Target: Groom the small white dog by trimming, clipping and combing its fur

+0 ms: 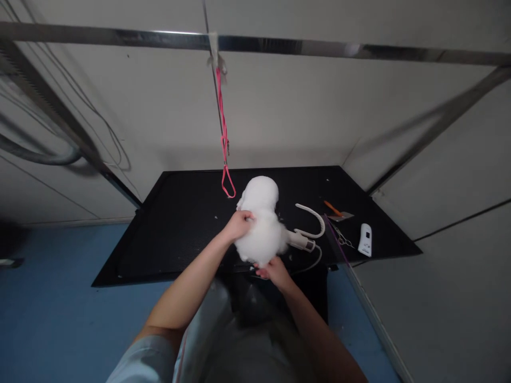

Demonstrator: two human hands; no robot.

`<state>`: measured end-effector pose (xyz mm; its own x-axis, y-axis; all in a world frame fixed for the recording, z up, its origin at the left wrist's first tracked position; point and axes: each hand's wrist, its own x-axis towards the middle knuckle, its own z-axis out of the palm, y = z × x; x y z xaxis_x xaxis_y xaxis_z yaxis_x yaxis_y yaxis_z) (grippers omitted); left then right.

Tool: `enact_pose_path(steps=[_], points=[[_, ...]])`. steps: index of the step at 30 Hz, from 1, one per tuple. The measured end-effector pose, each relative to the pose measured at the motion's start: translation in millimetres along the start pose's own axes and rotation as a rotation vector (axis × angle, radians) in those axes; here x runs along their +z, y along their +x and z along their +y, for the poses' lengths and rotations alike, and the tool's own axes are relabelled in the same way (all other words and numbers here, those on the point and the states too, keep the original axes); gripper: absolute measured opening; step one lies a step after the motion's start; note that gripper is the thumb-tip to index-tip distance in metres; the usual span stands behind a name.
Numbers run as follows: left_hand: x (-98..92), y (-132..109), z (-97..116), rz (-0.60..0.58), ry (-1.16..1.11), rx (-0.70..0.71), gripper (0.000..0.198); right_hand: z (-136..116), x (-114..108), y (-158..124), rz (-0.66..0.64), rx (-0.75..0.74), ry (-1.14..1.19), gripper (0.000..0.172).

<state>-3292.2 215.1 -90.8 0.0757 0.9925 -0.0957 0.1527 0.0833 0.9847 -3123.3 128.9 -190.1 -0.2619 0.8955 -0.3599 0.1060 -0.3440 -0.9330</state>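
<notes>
A fluffy white animal [261, 231], seen from above, is on the black table [183, 213] near its front edge. My left hand [238, 225] lies against the left side of its body, with the thumb on the fur and the other fingers mostly hidden. At the rear lower edge of the fur, my right hand [274, 270] has its fingers bent around something I cannot make out. A white handheld device [301, 241] with a cord lies just right of the animal, beside a white curved piece [319, 221].
An orange-handled tool [333, 208], scissors [343, 238], a purple strip [333, 234] and a white remote-like device [365, 240] lie on the table's right side. A pink loop leash [224, 122] hangs from the metal bar [279, 44] overhead.
</notes>
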Motion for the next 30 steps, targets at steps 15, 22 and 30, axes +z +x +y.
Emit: enact_pose_path(steps=[15,22,30], points=[[60.2,-23,-97,0.382,-0.095,0.104,0.068,-91,-29,44,0.060,-0.521,-0.965,0.028],[70.0,-32,-128,0.391,-0.618,-0.090,0.052,-48,-59,54,0.069,-0.429,-0.948,0.034],[60.5,-51,-108,0.617,-0.137,0.216,0.011,-40,-62,52,0.055,-0.355,-0.848,0.028]])
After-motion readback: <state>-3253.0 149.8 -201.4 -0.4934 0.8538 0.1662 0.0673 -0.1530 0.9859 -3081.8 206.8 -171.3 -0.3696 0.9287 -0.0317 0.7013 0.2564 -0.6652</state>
